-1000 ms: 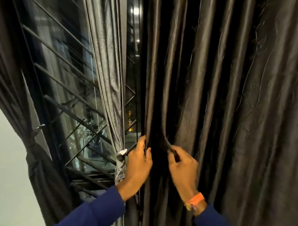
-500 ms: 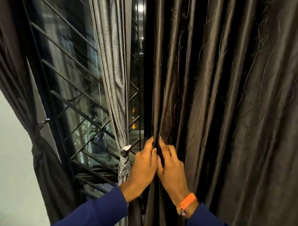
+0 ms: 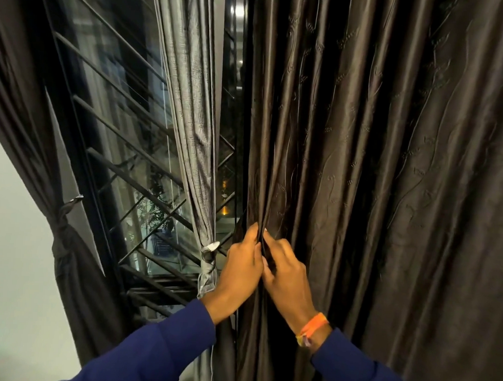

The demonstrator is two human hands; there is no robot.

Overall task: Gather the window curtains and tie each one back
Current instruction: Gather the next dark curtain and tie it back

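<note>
A wide dark brown curtain [image 3: 375,167] with an embossed pattern hangs loose over the right half of the view. My left hand [image 3: 241,269] grips its folds near the left edge. My right hand [image 3: 287,274] pinches folds right beside it, and the two hands touch. A grey silvery curtain [image 3: 193,115] hangs left of them, tied at its lower part with a knot [image 3: 208,250]. At the far left a dark curtain [image 3: 60,257] is tied back with a knot [image 3: 60,225].
A window with black metal grille bars [image 3: 125,144] lies between the tied curtains. A pale wall [image 3: 10,280] fills the lower left. An orange band [image 3: 313,327] circles my right wrist.
My right hand moved left along the brown curtain until it met my left hand, bunching the folds between them. The view shifted slightly right.
</note>
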